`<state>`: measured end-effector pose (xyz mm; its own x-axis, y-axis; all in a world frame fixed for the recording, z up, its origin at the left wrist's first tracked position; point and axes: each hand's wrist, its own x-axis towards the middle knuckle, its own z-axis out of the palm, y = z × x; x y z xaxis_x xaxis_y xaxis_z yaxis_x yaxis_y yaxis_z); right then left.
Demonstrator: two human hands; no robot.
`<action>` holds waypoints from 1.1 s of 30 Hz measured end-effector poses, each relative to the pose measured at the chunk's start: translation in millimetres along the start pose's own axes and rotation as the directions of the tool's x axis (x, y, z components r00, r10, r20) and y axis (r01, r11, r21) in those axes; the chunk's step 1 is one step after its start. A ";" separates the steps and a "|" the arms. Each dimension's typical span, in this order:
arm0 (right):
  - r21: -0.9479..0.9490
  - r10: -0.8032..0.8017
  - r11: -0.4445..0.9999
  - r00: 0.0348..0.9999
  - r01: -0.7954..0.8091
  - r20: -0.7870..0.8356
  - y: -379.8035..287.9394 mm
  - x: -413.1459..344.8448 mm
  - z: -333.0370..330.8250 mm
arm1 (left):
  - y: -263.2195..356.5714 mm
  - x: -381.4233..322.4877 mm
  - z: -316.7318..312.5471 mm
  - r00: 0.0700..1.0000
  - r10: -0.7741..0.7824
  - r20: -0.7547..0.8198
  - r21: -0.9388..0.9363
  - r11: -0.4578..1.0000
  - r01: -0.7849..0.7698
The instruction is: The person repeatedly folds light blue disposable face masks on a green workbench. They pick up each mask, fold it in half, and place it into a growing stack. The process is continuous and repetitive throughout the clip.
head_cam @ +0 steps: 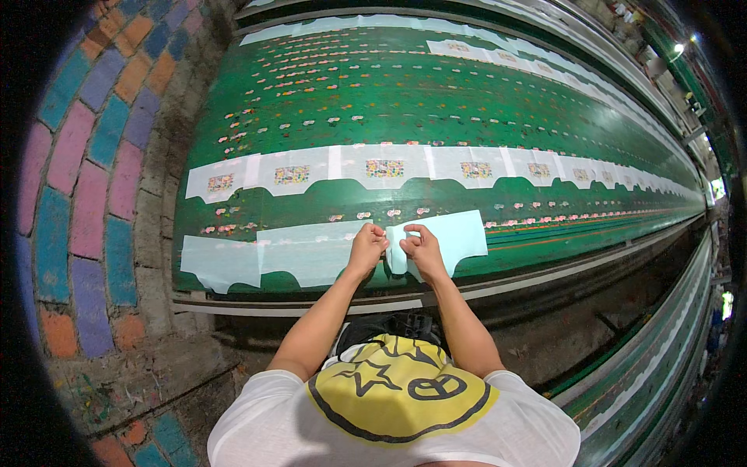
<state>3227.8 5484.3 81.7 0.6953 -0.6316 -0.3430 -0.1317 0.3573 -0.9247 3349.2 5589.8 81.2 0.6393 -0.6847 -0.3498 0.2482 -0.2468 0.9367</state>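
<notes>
Over the near side of a long green printing table are both my hands. My right hand has its thumb and fingers curled at the folded left part of a pale blue-green fabric piece; whether it grips the cloth is unclear. My left hand is at the right end of a flat pale fabric piece, fingertips bent together near the fold; what they hold cannot be made out. Another cut fabric piece lies flat at the table's left end.
Beyond my hands runs a row of white fabric pieces with colourful prints; more printed pieces lie farther off. A rail follows the near table edge. A painted block wall stands left, another long table behind at right.
</notes>
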 end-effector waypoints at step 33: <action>0.540 -0.116 0.825 0.985 0.168 -0.129 -71.1 -2.3 -321.0 | -10.5 -16.2 95.1 0.550 0.579 -0.602 0.691 0.723 -0.004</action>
<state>3008.7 5239.5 95.2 0.6085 -0.7526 -0.2515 0.3898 0.5596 -0.7314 3267.0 5538.3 78.2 0.9333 -0.1065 0.3428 -0.3264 -0.6494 0.6868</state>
